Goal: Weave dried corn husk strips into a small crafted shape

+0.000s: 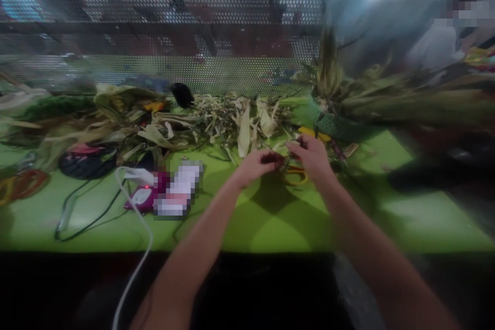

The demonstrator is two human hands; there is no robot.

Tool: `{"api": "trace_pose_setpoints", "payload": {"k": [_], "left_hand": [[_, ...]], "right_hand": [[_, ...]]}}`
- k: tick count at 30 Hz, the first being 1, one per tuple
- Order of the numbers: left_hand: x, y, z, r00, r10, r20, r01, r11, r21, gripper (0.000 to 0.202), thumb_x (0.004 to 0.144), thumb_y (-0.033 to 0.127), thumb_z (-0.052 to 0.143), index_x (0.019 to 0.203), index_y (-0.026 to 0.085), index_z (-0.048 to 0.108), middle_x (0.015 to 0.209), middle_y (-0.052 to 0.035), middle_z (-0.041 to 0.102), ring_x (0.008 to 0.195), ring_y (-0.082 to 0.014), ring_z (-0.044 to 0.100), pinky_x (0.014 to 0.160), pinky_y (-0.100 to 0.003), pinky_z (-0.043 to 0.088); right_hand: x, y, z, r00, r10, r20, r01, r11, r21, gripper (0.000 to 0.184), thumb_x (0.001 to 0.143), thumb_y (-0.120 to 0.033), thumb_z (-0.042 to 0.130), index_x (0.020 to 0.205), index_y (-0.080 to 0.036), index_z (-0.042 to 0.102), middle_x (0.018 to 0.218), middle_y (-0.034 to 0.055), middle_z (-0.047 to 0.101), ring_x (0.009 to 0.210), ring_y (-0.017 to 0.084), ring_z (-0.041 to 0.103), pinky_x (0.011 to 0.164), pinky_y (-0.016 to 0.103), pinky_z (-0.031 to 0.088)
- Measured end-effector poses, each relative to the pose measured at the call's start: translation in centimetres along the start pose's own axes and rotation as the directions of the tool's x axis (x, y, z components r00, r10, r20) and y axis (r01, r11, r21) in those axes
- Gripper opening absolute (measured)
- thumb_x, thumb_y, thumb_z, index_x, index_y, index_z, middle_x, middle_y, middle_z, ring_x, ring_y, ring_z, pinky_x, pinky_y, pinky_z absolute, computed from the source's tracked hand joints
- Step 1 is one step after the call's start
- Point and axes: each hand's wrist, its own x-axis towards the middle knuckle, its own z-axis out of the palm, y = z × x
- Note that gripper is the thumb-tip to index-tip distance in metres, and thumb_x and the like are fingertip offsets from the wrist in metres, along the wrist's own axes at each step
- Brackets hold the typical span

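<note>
Above the green table [247,234], my two hands come close together around a pale strip of corn husk [281,146]. My right hand [309,153] pinches the husk between thumb and fingers. Just left of it, my left hand [260,166] is closed with its fingers curled at the same piece; its fingertips are dark and partly hidden. Scissors [297,177] with yellow and orange handles lie under and between the hands. Beyond the fingers lie two bundled pale husk pieces [244,133] and a heap of shredded husk [216,116].
At left lie a purple power bank [144,199] with a white cable [149,240], a blurred-out phone [180,191], a black pouch [87,162] and orange-handled scissors [31,184]. A green basket [336,125] holding husks stands right. Perforated mesh [216,69] rises behind.
</note>
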Motion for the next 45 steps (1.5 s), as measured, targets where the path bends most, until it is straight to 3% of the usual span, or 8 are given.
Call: {"api": "trace_pose_setpoints", "payload": {"k": [7, 10, 15, 20, 29, 35, 40, 45], "left_hand": [[-0.4, 0.6, 0.2, 0.992, -0.078, 0.099, 0.076, 0.997, 0.023, 0.036, 0.071, 0.034, 0.076, 0.098, 0.011, 0.069, 0.098, -0.0096, 0.071, 0.089, -0.0177, 0.063, 0.086, -0.033, 0.048], [-0.4, 0.6, 0.3, 0.994, -0.051, 0.095, 0.049, 0.998, 0.03, 0.031, 0.072, 0.031, 0.075, 0.095, 0.012, 0.07, 0.096, -0.0076, 0.07, 0.089, -0.0167, 0.062, 0.087, -0.031, 0.047], [-0.1, 0.1, 0.3, 1.0, -0.002, -0.009, 0.003, 1.0, 0.021, 0.016, 0.071, 0.023, 0.07, 0.083, 0.013, 0.068, 0.08, -0.003, 0.068, 0.077, -0.0135, 0.06, 0.081, -0.029, 0.047], [0.1, -0.2, 0.1, 0.995, 0.022, -0.096, -0.017, 0.998, 0.06, 0.018, 0.071, 0.027, 0.07, 0.08, 0.013, 0.066, 0.075, -0.0029, 0.065, 0.072, -0.0135, 0.057, 0.075, -0.028, 0.046], [0.1, 0.4, -0.1, 0.966, 0.069, -0.249, -0.028, 0.986, 0.165, 0.015, 0.076, 0.029, 0.067, 0.079, 0.015, 0.062, 0.075, -0.001, 0.062, 0.073, -0.0129, 0.054, 0.072, -0.026, 0.043], [0.4, -0.5, -0.6, 0.95, 0.061, -0.306, -0.05, 0.998, 0.043, 0.02, 0.078, 0.034, 0.067, 0.082, 0.015, 0.061, 0.076, -0.0007, 0.062, 0.072, -0.0121, 0.055, 0.072, -0.026, 0.045], [0.0, 0.3, -0.6, 0.946, 0.023, -0.324, -0.04, 0.998, -0.047, 0.026, 0.075, 0.04, 0.071, 0.083, 0.015, 0.064, 0.08, -0.0022, 0.066, 0.075, -0.0128, 0.059, 0.076, -0.027, 0.047], [-0.4, 0.9, -0.4, 0.965, -0.116, -0.236, 0.044, 0.956, -0.29, 0.04, 0.082, 0.054, 0.06, 0.074, 0.015, 0.066, 0.079, -0.0064, 0.069, 0.075, -0.0156, 0.063, 0.078, -0.03, 0.051]], "right_hand": [[0.1, 0.1, -0.3, 0.997, -0.043, -0.064, 0.041, 0.999, -0.032, 0.032, 0.071, -0.042, 0.073, 0.066, -0.021, 0.049, 0.058, -0.005, 0.046, 0.052, 0.01, 0.046, 0.05, 0.025, 0.046], [0.0, 0.1, -0.4, 0.996, -0.046, -0.074, 0.043, 0.998, -0.036, 0.031, 0.071, -0.041, 0.073, 0.067, -0.021, 0.05, 0.058, -0.0046, 0.047, 0.053, 0.011, 0.048, 0.051, 0.026, 0.048], [0.0, -0.1, -0.1, 1.0, -0.012, -0.019, 0.013, 0.998, 0.067, 0.031, 0.071, -0.044, 0.074, 0.074, -0.021, 0.053, 0.062, -0.004, 0.052, 0.056, 0.012, 0.052, 0.055, 0.027, 0.05], [-0.1, -0.4, 0.4, 0.987, 0.065, 0.147, -0.095, 0.974, 0.207, 0.042, 0.062, -0.039, 0.082, 0.089, -0.021, 0.056, 0.074, -0.0025, 0.062, 0.061, 0.012, 0.055, 0.058, 0.026, 0.05], [0.3, 0.0, 0.1, 0.997, 0.022, 0.067, -0.026, 0.998, 0.064, 0.04, 0.061, -0.037, 0.08, 0.088, -0.02, 0.055, 0.078, -0.001, 0.063, 0.069, 0.014, 0.059, 0.062, 0.028, 0.053], [0.2, -0.8, 0.0, 0.992, 0.073, 0.105, -0.083, 0.992, 0.092, 0.039, 0.059, -0.036, 0.081, 0.086, -0.02, 0.057, 0.079, -0.0012, 0.065, 0.068, 0.013, 0.059, 0.062, 0.026, 0.054], [0.2, -0.7, 0.0, 0.991, 0.092, 0.102, -0.105, 0.986, 0.128, 0.041, 0.058, -0.035, 0.082, 0.087, -0.02, 0.057, 0.078, -0.0013, 0.066, 0.067, 0.014, 0.06, 0.061, 0.026, 0.054], [0.2, -0.5, 0.0, 0.99, 0.088, 0.113, -0.102, 0.987, 0.123, 0.038, 0.062, -0.039, 0.08, 0.087, -0.02, 0.058, 0.076, -0.0012, 0.065, 0.064, 0.014, 0.06, 0.061, 0.029, 0.054]]}}
